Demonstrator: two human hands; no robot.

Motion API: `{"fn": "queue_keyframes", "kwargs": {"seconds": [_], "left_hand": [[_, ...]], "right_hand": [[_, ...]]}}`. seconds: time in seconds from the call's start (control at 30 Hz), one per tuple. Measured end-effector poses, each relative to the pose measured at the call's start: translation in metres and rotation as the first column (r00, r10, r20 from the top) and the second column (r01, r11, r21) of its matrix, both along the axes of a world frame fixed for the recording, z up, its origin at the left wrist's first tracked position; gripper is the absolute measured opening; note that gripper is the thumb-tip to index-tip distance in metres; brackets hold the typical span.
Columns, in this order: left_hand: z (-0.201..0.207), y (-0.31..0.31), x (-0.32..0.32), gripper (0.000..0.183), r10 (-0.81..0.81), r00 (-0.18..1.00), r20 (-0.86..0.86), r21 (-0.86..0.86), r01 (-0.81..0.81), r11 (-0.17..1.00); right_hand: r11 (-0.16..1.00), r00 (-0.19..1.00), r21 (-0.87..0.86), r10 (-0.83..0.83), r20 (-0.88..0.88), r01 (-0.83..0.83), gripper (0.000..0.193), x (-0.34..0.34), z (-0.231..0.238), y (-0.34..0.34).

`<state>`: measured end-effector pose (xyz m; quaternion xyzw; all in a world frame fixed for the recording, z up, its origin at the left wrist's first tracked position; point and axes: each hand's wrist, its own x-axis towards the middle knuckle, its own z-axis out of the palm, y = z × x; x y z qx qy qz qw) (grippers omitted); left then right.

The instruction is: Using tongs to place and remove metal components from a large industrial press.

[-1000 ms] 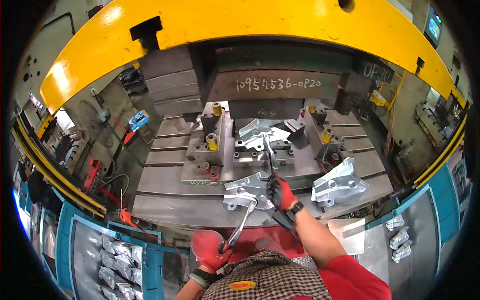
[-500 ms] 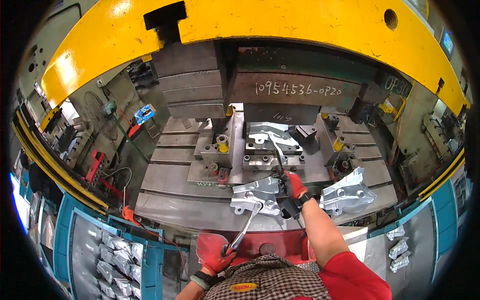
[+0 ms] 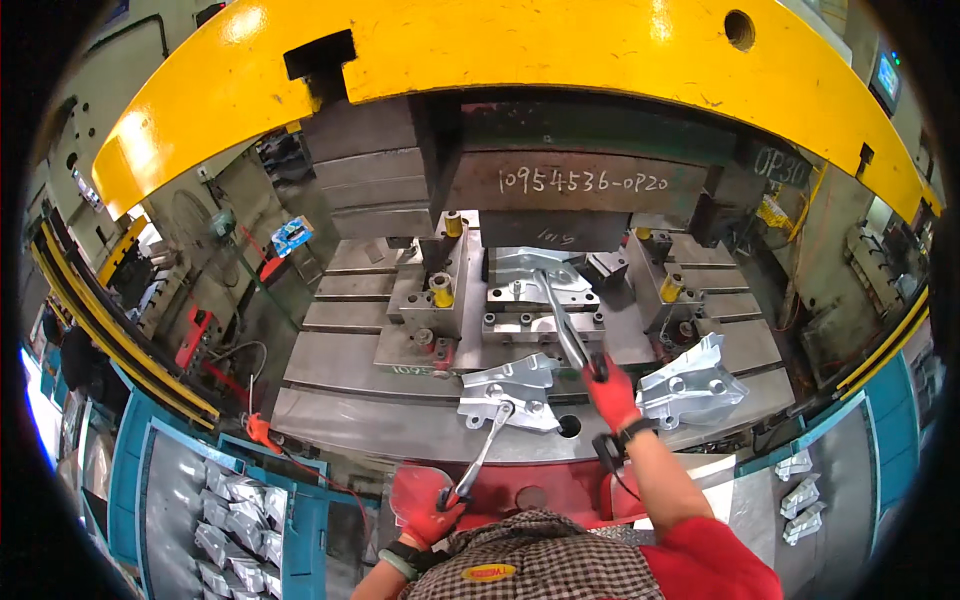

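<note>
I have both gloved hands in view. My left hand (image 3: 430, 515) is closed around the dark handle of a round-tipped tool (image 3: 484, 456), which slants forward and to the right of that hand. Its tip lies over the near edge of a bent metal plate (image 3: 508, 388), ahead of the hand; I cannot tell whether the two are fixed together.

My right hand (image 3: 612, 395) is wrapped around the grip of a long tool (image 3: 562, 322) that points forward and leftward from it. The far end overlaps a shiny metal piece (image 3: 522, 262) seated on the lower block (image 3: 545, 326), and I cannot make out how firmly it touches.

A second bent plate (image 3: 695, 386) sits just to the right of my right hand, on the press bed (image 3: 335, 405). A black box with a cable (image 3: 608, 452) is just behind that hand, near its wrist. Ahead of both hands is the dark upper block (image 3: 590, 180), with the yellow beam (image 3: 560, 50) spanning above. Well to the left of my left hand I see a pile of metal parts (image 3: 240, 522); far right of my right hand, three small parts (image 3: 798, 496) lie in a row.
</note>
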<state>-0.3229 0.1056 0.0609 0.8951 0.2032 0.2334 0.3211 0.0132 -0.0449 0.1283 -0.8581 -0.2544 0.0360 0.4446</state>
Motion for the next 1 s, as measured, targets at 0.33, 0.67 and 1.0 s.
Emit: {"fn": "queue_keyframes", "kwargs": {"seconds": [0.33,0.67,1.0], "left_hand": [[0.011,-0.002,-0.081,0.033,-0.341,0.857,-0.386,-0.276,0.245,0.929],[-0.032,-0.006,-0.065,0.045,-0.163,0.866,-0.473,-0.055,0.155,0.986],[-0.051,-0.016,-0.058,0.047,-0.040,0.733,-0.679,0.044,0.095,0.995]], "right_hand": [[0.958,0.797,-0.042,0.210,-0.566,-0.283,0.026,-0.136,-0.055,-0.236],[0.747,0.890,-0.522,0.453,-0.052,-0.411,0.034,-0.136,-0.086,-0.236],[0.728,0.879,-0.514,0.461,-0.121,-0.452,0.029,-0.119,-0.098,-0.231]]}}
